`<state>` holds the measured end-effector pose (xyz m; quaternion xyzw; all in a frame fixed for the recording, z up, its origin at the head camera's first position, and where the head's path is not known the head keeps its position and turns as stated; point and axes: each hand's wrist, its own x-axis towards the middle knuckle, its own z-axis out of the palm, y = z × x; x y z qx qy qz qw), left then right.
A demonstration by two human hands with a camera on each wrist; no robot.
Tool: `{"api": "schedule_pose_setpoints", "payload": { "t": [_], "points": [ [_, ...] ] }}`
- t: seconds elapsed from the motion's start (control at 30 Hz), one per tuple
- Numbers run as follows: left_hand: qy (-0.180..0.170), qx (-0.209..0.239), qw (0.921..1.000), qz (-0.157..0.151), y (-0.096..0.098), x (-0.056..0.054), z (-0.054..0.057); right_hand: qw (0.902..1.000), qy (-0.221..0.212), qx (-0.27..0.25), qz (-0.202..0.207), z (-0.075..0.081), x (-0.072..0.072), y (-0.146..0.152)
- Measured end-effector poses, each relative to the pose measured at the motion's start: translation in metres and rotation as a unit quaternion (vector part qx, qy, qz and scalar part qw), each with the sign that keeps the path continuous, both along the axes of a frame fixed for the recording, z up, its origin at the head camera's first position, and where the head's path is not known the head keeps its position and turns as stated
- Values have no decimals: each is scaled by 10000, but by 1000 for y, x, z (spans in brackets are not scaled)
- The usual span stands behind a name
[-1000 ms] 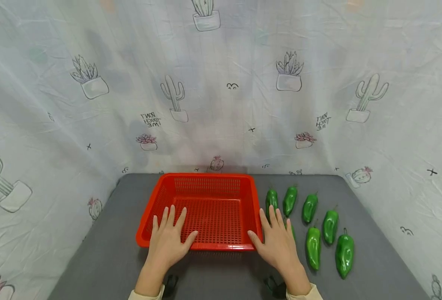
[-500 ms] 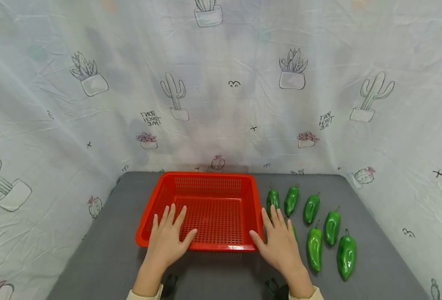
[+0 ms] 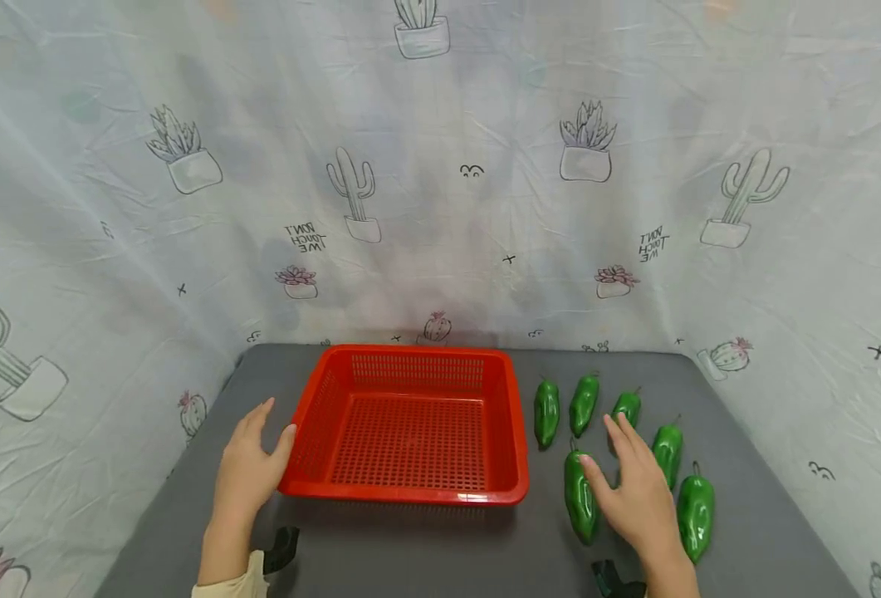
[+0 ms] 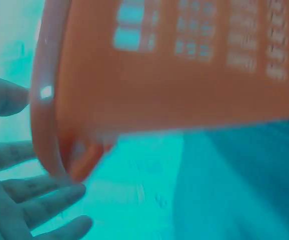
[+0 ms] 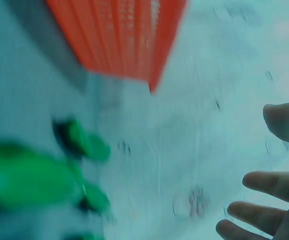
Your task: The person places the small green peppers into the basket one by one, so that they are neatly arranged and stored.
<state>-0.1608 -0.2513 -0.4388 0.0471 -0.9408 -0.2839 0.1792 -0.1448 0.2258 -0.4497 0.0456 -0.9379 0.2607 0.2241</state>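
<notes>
A red plastic basket point(image 3: 410, 495) with a lattice bottom sits on the table. My left hand point(image 3: 246, 473) is at its left side, fingers spread, with the thumb close to the rim. In the left wrist view the basket's rim point(image 4: 49, 100) is between the thumb and the other fingers; I cannot tell whether they touch it. My right hand point(image 3: 638, 498) hovers over several green peppers, fingers spread and holding nothing. Nearest its thumb lies one large green pepper point(image 3: 581, 498). The hand partly covers others, including another green pepper point(image 3: 668, 453). The right wrist view shows a blurred green pepper point(image 5: 29, 175).
More green peppers lie right of the basket, among them a back-row pepper point(image 3: 584, 404) and a front-right pepper point(image 3: 696, 513). The grey table point(image 3: 403, 556) is enclosed by a white curtain point(image 3: 440, 249) printed with cacti.
Both hands have moved apart. The left went from the basket's front left corner to outside its left side. The right moved rightward over the peppers, uncovering the large pepper near the basket.
</notes>
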Motion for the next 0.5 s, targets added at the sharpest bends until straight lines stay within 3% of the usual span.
{"api": "schedule_pose_setpoints", "payload": {
  "t": [0.13,0.33,0.43,0.5],
  "points": [
    [-541,300,9981,-2,-18,-6,-3,9992,-195,-139,-307,8,8,30],
    [-1086,1013,9880,-422,-29,-17,-16,9955,-663,-202,-641,14,19,83],
    [-1216,1693,9764,-571,-30,-21,-22,9931,-774,-226,-846,11,23,108],
    [-1305,2291,9623,-671,-32,-22,-25,9914,-869,-184,-966,7,26,122]
  ]
}}
